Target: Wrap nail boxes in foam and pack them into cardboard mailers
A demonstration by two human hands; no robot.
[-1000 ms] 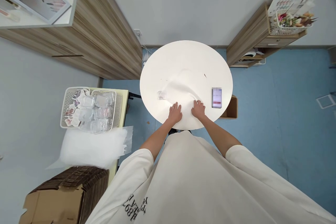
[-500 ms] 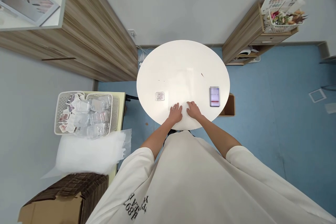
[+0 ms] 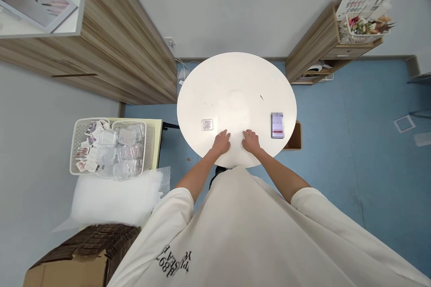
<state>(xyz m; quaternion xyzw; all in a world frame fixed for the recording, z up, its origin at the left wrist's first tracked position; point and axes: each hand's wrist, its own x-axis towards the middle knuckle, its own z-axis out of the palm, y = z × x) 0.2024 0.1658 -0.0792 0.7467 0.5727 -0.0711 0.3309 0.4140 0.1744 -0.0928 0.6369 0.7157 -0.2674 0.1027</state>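
My left hand rests near the front edge of the white oval table, palm down with its fingers stretched forward. To its right, across a small gap, my right hand also lies on the tabletop, fingers apart and slightly bent. Neither hand shows anything in its grasp. Just beyond my left hand, to the left, is a small clear plastic case with little pieces in it. A phone with a lit, blurred screen lies to the right of my right hand. Between the hands the surface is bright with glare.
At left, a side table carries white baskets of clear packages, white wrapping sheets and a cardboard box nearby. Wooden cabinets stand at the back left; a wooden drawer unit stands back right. Dark marks show on the tabletop.
My hands have moved farther apart, the left one shifting left and the right one slightly right. The whole view has also shifted a little. The case and phone stay in place on the table.
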